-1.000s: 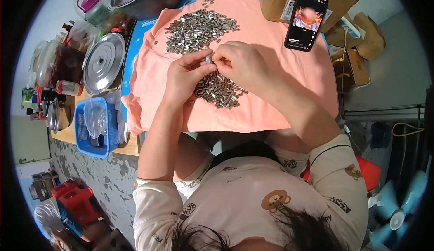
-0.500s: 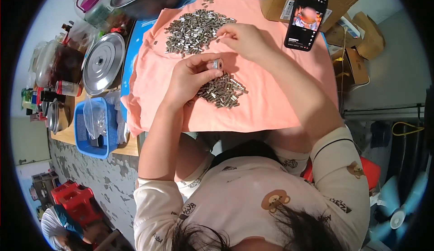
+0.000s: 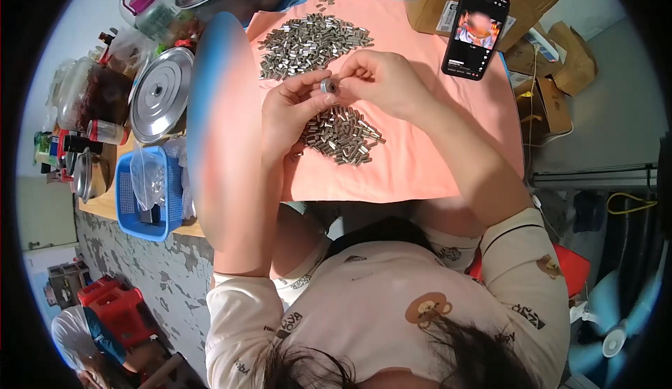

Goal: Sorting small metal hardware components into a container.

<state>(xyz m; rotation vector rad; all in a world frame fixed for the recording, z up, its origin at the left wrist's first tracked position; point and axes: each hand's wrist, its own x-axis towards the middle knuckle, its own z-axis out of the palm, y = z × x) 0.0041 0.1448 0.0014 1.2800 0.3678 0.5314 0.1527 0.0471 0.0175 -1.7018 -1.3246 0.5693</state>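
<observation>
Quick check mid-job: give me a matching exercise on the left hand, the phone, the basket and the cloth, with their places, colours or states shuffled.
Column one
1. left hand
2. phone
3. basket
4. cloth

Column two
A. in front of a cardboard box
B. pink, under two piles of small metal pieces
C. holding a small round metal part
D. blue, with a clear plastic bag in it

Pairs: 1-C, 2-A, 3-D, 4-B
</observation>
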